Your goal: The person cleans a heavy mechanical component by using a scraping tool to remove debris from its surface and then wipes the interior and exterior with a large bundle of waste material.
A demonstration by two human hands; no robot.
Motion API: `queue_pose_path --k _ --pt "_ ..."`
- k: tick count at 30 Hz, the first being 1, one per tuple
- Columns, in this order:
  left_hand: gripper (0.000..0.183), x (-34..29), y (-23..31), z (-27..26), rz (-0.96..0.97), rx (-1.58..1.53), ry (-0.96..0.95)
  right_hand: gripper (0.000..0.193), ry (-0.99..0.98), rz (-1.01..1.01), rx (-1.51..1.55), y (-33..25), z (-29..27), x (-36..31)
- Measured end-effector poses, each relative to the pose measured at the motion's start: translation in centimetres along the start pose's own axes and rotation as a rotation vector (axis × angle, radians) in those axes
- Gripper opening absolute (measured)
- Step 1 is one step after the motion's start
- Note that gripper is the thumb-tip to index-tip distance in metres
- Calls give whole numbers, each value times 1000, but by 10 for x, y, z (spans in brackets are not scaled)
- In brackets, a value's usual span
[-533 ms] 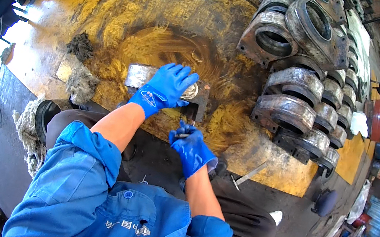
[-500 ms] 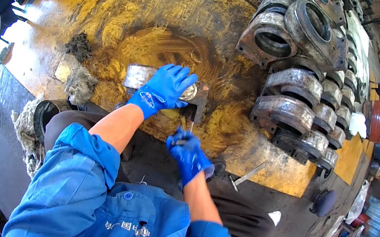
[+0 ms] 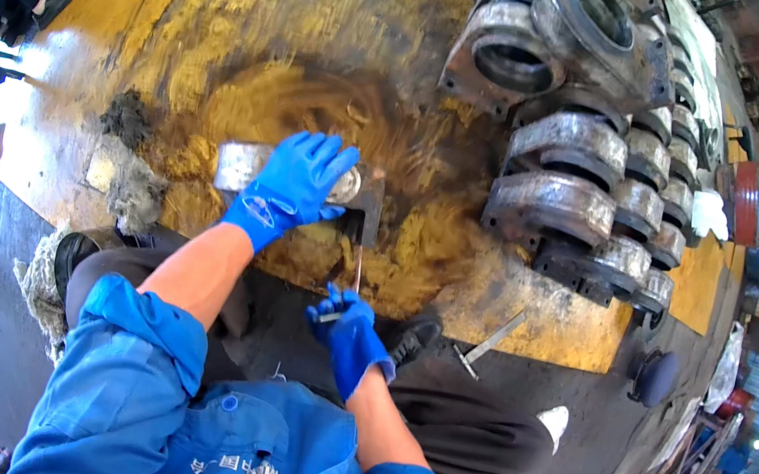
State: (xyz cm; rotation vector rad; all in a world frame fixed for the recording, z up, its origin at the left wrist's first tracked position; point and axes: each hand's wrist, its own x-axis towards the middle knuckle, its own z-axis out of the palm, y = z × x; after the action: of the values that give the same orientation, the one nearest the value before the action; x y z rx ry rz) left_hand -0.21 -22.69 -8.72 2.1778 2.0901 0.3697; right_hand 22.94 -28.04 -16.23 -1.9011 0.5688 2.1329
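Status on both hands?

Left hand: palm down on the metal part, fingers extended and slightly spread, thumb out, bearing on top rather than wrapped round. Right hand: curled closed around a thin tool, shaft pointing away from the body.

Where's the part?

On the yellow board, left of the stacked metal parts and well apart from them. Grey rag to its left.

Tip touching?

Can't tell on my feed. Shaft runs up toward the part's near right edge.

How would you work it?

I'd press down with the left palm so nothing skids on those smears, fingertips clear of the tip, shaft lined up before adding force.
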Motion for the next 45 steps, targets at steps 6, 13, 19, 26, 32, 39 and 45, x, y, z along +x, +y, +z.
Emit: queue_pose_path --k 6,13,19,26,32,39,45 --pt "93 0 1 10 3 -11 15 28 -221 -71 23 -30 47 21" --pt "93 1 -3 17 22 13 53 27 -319 -63 -110 -27 23 27" --pt "90 -10 -6 18 -5 2 21 23 -79 -103 -65 -8 23 3" --pt "91 11 6 17 31 16 31 26 -350 -2 -27 -44 25 43" --pt "93 -5 -9 16 41 16 61 28 -49 -23 -76 1 18 4" --pt "90 14 5 20 92 49 24 21 -250 -105 22 -31 59 11" --pt "91 12 9 24 152 56 61 21 -280 14 34 -11 1 25"
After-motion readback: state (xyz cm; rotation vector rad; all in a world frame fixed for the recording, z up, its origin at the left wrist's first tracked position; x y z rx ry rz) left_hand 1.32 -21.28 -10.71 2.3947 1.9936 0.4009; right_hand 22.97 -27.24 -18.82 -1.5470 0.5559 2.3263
